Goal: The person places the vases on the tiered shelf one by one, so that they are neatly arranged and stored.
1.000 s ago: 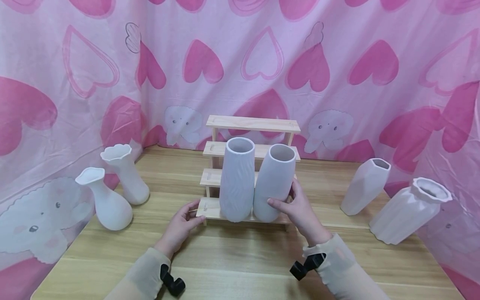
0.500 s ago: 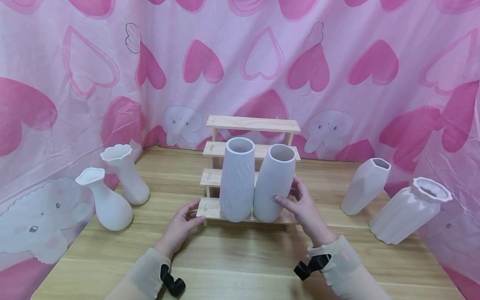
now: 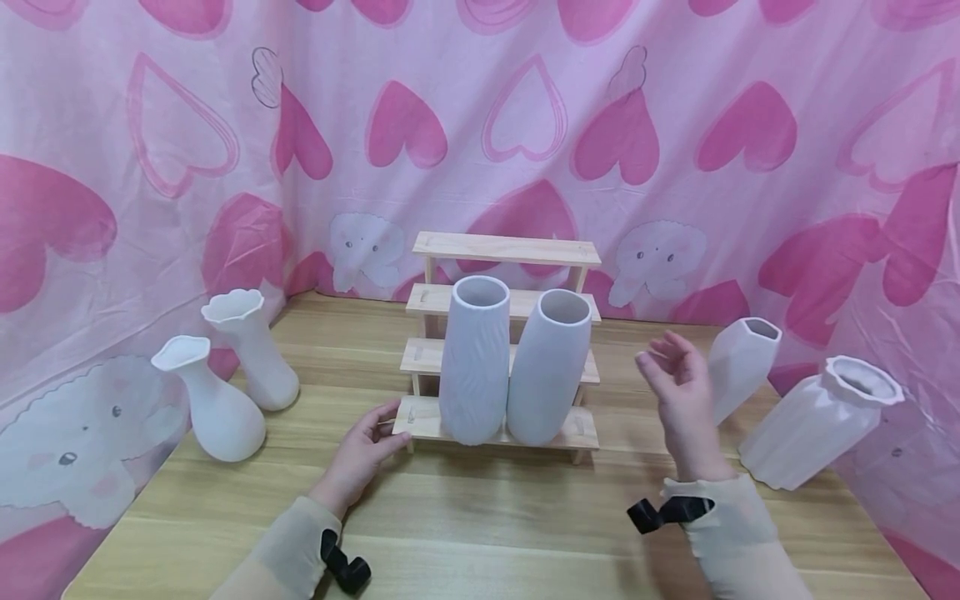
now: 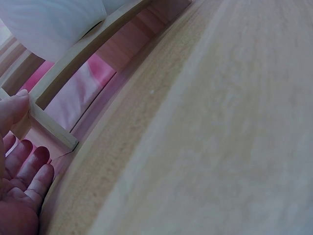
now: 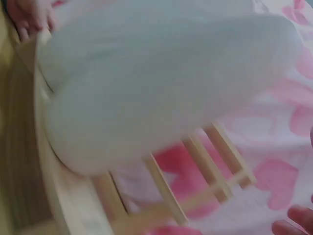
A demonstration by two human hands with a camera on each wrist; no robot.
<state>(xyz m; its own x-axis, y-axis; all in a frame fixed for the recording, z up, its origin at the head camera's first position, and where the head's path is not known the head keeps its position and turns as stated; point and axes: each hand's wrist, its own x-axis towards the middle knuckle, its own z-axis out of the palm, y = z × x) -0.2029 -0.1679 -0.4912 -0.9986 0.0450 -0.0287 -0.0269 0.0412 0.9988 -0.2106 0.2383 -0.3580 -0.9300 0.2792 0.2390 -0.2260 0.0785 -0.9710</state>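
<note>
Two white vases stand upright side by side on the lowest step of a wooden stepped stand (image 3: 422,417): a textured vase (image 3: 474,367) on the left and a smoother vase (image 3: 551,371) on the right. At that step's left end my left hand (image 3: 362,454) holds the corner, thumb at the front edge. In the left wrist view its thumb (image 4: 17,106) touches the corner; the other fingers curl loosely below. My right hand (image 3: 681,400) is in the air right of the stand, fingers loosely bent, holding nothing. It partly covers a faceted white vase (image 3: 742,362) behind it.
A ribbed white vase (image 3: 817,421) stands at the table's right side. Two more white vases, one round-bellied (image 3: 223,417) and one with a wavy rim (image 3: 258,354), stand on the left. A pink heart-patterned curtain (image 3: 465,100) hangs behind the wooden table (image 3: 480,533).
My right hand has let go of the smoother vase and moved right, away from the stand. My left hand stays at the stand's corner, and both vases keep their places.
</note>
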